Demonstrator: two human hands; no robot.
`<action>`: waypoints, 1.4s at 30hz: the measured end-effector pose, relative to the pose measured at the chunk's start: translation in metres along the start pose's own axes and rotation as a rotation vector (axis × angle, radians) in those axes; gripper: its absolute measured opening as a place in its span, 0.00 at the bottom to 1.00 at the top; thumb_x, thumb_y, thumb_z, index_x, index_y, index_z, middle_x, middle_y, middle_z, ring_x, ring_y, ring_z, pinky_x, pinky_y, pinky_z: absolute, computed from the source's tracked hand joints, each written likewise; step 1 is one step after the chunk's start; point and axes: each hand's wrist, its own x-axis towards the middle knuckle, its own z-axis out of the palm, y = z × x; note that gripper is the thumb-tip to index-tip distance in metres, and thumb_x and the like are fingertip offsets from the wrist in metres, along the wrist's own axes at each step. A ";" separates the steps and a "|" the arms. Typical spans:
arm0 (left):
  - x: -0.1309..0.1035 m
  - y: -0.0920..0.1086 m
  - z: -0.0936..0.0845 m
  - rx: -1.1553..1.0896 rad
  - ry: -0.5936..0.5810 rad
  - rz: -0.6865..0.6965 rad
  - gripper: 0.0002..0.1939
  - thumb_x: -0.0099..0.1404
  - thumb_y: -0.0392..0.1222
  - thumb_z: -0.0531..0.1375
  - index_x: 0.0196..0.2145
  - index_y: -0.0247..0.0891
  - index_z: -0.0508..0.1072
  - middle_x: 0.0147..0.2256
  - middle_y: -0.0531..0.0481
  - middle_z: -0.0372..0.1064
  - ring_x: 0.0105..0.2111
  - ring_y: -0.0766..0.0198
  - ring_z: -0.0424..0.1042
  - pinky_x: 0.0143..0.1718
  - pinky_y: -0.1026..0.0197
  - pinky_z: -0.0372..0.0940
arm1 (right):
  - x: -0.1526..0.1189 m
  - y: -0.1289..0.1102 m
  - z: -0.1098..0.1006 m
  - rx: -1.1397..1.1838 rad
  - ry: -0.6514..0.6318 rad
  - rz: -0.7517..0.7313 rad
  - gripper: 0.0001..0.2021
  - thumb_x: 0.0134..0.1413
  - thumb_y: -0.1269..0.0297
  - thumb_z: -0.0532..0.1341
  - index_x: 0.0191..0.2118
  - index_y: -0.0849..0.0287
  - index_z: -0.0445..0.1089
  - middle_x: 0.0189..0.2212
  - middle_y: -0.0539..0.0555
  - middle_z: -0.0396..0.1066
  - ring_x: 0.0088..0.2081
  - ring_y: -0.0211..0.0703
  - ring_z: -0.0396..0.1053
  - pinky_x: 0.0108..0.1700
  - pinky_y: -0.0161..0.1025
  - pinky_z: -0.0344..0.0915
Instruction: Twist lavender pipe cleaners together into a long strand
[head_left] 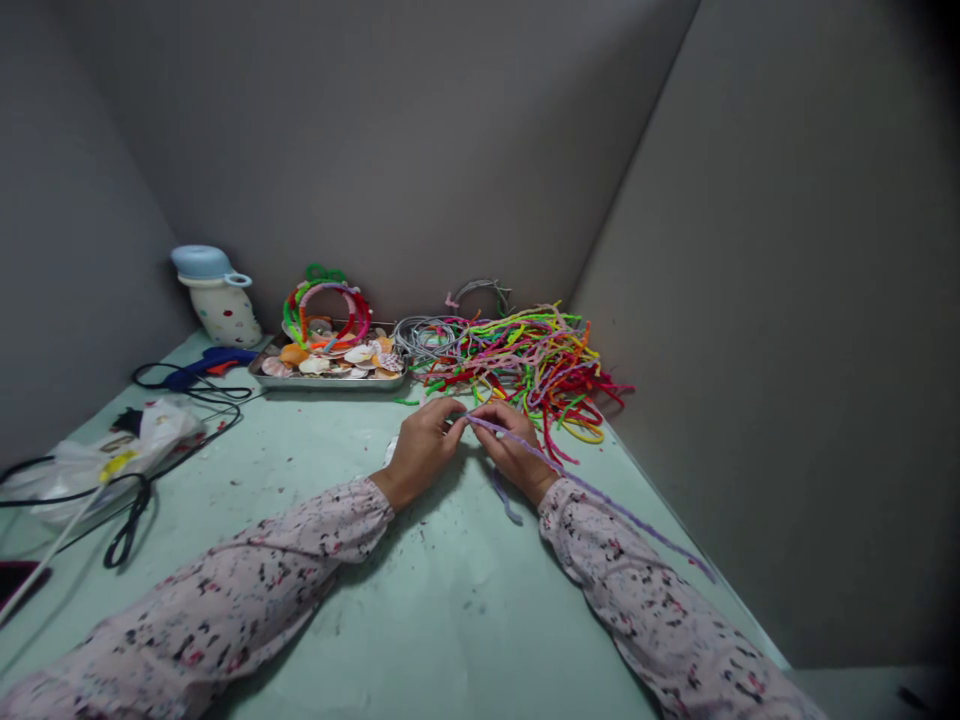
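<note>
My left hand (426, 448) and my right hand (511, 448) meet over the middle of the pale green table (420, 620), fingertips nearly touching. Both pinch a purple pipe cleaner (637, 522) near one point. One long length of it runs over my right hand and along the right sleeve; a shorter purple end (508, 503) hangs below my right palm. Just behind the hands lies a tangled pile of coloured pipe cleaners (540, 360). Between the fingertips the detail is too small to make out.
At the back stand a metal tray (330, 383) of shells with colourful rings (364, 315) on it, coiled grey wire (427, 338) and a bottle (221, 300). To the left are a blue tool (202, 368), black cables (124, 540) and a plastic bag (161, 430). Grey walls enclose the table.
</note>
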 end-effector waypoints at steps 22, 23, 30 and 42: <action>-0.001 0.003 0.001 -0.219 -0.025 -0.136 0.08 0.61 0.41 0.57 0.35 0.38 0.74 0.32 0.49 0.72 0.29 0.66 0.71 0.30 0.66 0.65 | 0.001 0.006 0.004 0.056 0.012 0.068 0.09 0.54 0.65 0.59 0.41 0.59 0.69 0.32 0.53 0.73 0.32 0.41 0.70 0.36 0.37 0.67; -0.001 0.002 0.002 -0.240 -0.027 -0.152 0.08 0.61 0.42 0.57 0.35 0.37 0.74 0.32 0.50 0.72 0.28 0.66 0.72 0.30 0.66 0.65 | 0.001 0.006 0.004 0.046 0.015 0.069 0.08 0.54 0.64 0.59 0.40 0.59 0.69 0.31 0.52 0.72 0.32 0.40 0.70 0.35 0.37 0.66; -0.001 0.001 0.004 -0.326 -0.022 -0.248 0.09 0.59 0.43 0.58 0.34 0.37 0.73 0.30 0.51 0.72 0.26 0.65 0.73 0.26 0.66 0.65 | 0.001 0.004 0.004 0.056 0.011 0.072 0.08 0.53 0.66 0.58 0.40 0.59 0.68 0.30 0.51 0.72 0.30 0.39 0.69 0.35 0.36 0.66; 0.000 0.005 0.003 -0.392 -0.059 -0.353 0.08 0.58 0.43 0.58 0.34 0.37 0.72 0.25 0.53 0.69 0.22 0.66 0.70 0.22 0.66 0.63 | 0.001 0.001 0.004 0.012 -0.011 0.072 0.07 0.54 0.65 0.59 0.39 0.59 0.68 0.30 0.52 0.72 0.30 0.40 0.68 0.35 0.37 0.65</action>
